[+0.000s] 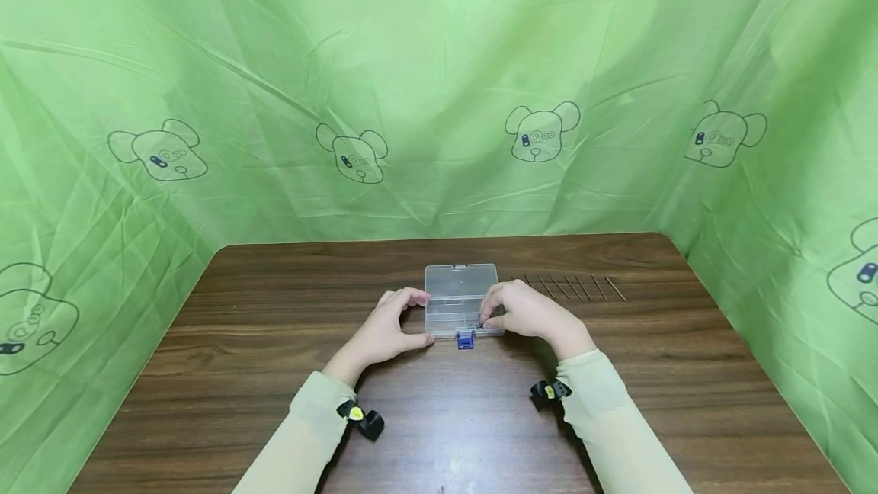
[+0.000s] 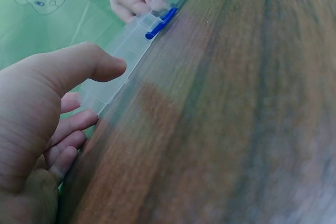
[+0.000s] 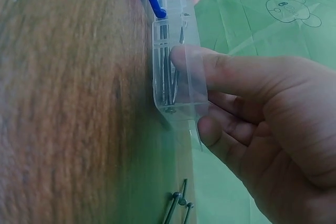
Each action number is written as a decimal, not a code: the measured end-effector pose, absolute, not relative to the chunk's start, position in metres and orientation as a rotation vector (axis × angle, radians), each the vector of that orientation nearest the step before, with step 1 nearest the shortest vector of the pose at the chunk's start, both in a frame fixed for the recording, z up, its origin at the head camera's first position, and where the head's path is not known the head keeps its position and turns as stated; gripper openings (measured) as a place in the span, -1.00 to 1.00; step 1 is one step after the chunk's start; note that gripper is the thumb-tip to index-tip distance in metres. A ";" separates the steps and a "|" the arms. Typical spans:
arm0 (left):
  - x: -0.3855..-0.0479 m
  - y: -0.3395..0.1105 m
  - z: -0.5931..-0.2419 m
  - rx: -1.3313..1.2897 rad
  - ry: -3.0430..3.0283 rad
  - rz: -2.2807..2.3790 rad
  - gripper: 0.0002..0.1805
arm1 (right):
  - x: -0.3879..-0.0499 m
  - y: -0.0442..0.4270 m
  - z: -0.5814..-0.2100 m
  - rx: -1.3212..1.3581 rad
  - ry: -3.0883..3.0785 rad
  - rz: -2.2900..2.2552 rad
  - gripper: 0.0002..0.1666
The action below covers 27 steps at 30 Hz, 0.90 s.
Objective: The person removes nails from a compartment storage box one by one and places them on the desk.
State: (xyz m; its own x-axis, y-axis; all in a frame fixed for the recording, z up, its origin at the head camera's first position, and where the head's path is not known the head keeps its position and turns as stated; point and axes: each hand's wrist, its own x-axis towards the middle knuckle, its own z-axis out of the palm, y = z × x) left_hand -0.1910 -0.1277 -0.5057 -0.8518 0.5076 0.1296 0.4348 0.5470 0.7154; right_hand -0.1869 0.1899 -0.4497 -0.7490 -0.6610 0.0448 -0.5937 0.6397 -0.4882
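A clear plastic box (image 1: 449, 311) lies on the table with its lid (image 1: 459, 278) raised at the back. Its blue latch (image 1: 466, 340) hangs at the front. My left hand (image 1: 384, 330) is at the box's left end, thumb by the front corner and fingertips touching the side. Inside the right part of the front compartment, my right hand (image 1: 524, 309) pinches a slanted metal nail (image 3: 179, 72) between thumb and fingers, the fingers partly hidden. Other nails (image 3: 163, 66) lie lengthwise beneath it in the same compartment.
Several loose nails (image 1: 578, 288) lie in a slanting row on the table right of the box. The brown wooden table (image 1: 274, 311) is bordered by a green cloth (image 1: 439, 197) with printed bear heads at the back and sides.
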 end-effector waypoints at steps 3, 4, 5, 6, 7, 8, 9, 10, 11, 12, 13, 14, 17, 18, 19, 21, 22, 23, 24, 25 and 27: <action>-0.191 -0.128 -0.505 0.820 2.682 1.195 -0.22 | -0.187 0.190 -0.450 -1.028 2.704 -0.756 -0.95; -0.191 -0.128 -0.505 0.823 2.683 1.194 -0.22 | -0.187 0.190 -0.450 -1.020 2.701 -0.762 -0.95; -0.191 -0.128 -0.505 0.826 2.685 1.192 -0.23 | -0.187 0.190 -0.449 -1.011 2.696 -0.769 -0.96; -0.192 -0.128 -0.505 0.828 2.686 1.191 -0.23 | -0.187 0.190 -0.449 -1.003 2.693 -0.775 -0.95; -0.191 -0.129 -0.505 0.830 2.686 1.191 -0.23 | -0.187 0.190 -0.449 -0.998 2.691 -0.777 -0.95; -0.192 -0.129 -0.505 0.830 2.686 1.189 -0.23 | -0.187 0.190 -0.449 -0.995 2.691 -0.780 -0.96; -0.191 -0.129 -0.505 0.831 2.687 1.190 -0.23 | -0.187 0.189 -0.449 -0.994 2.692 -0.780 -0.96; -0.191 -0.129 -0.505 0.832 2.686 1.191 -0.23 | -0.187 0.189 -0.449 -0.995 2.695 -0.783 -0.95; -0.191 -0.129 -0.505 0.832 2.686 1.192 -0.23 | -0.187 0.189 -0.449 -0.995 2.698 -0.786 -0.95; -0.191 -0.129 -0.505 0.832 2.685 1.191 -0.23 | -0.187 0.189 -0.449 -0.993 2.701 -0.791 -0.95; -0.191 -0.129 -0.505 0.832 2.686 1.190 -0.23 | -0.187 0.189 -0.449 -0.998 2.708 -0.793 -0.94; -0.191 -0.129 -0.505 0.832 2.686 1.190 -0.23 | -0.187 0.189 -0.449 -0.995 2.711 -0.803 -0.94; -0.191 -0.129 -0.506 0.833 2.686 1.189 -0.23 | -0.187 0.190 -0.448 -0.974 2.716 -0.842 -0.94; -0.191 -0.129 -0.506 0.834 2.686 1.190 -0.23 | -0.187 0.190 -0.447 -0.966 2.716 -0.856 -0.95; -0.191 -0.129 -0.506 0.835 2.686 1.193 -0.23 | -0.186 0.190 -0.446 -0.960 2.717 -0.869 -0.96; -0.192 -0.129 -0.506 0.837 2.684 1.197 -0.23 | -0.186 0.191 -0.444 -0.946 2.712 -0.897 -0.97; -0.192 -0.129 -0.506 0.837 2.683 1.200 -0.23 | -0.186 0.191 -0.443 -0.942 2.711 -0.910 -0.97; -0.192 -0.129 -0.507 0.838 2.684 1.203 -0.23 | -0.186 0.192 -0.442 -0.939 2.710 -0.922 -0.97; -0.192 -0.129 -0.507 0.842 2.685 1.205 -0.22 | -0.185 0.192 -0.441 -0.940 2.709 -0.932 -0.96; -0.192 -0.129 -0.508 0.845 2.688 1.206 -0.22 | -0.185 0.192 -0.440 -0.941 2.706 -0.944 -0.95; -0.193 -0.130 -0.509 0.852 2.694 1.206 -0.22 | -0.184 0.192 -0.437 -0.945 2.699 -0.970 -0.94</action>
